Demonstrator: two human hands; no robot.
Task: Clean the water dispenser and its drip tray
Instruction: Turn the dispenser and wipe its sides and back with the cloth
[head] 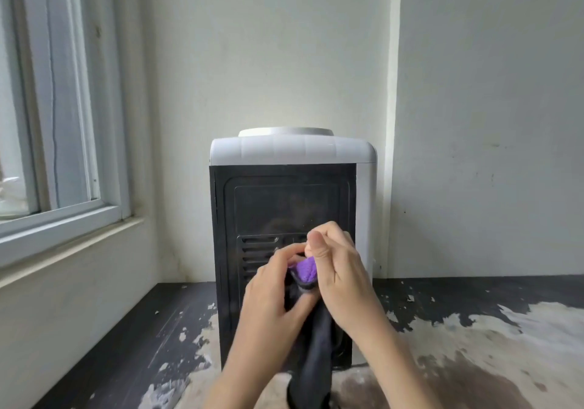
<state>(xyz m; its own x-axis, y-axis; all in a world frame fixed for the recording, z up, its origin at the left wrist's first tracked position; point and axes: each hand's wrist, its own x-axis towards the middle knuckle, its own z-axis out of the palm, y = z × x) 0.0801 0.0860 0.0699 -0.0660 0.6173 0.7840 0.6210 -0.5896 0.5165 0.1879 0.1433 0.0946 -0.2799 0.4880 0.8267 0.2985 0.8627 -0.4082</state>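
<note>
The white-topped, box-shaped plastic water dispenser (pixel 292 155) stands on a dark surface with flaking, peeled finish (pixel 474 345), its black ribbed rear panel (pixel 284 200) turned toward the camera; the drip tray is not visible from this side. In front of the panel's lower vent slots (pixel 256 250), the left hand (pixel 271 301) and right hand (pixel 339 269) meet around a dark grey cloth with a purple knitted end (pixel 306 271). The fingers of both hands are curled and pinch the cloth's upper end, while its tail hangs down before the dispenser's base. Probable hazards: a loosely bunched cloth could slip from the fingers mid-wipe; the dangling tail may drag grit from the surface onto the panel; moisture pressed into the vent slots could reach the components behind them; firm pushing might shift the dispenser backward toward the pale wall (pixel 284 60).
</note>
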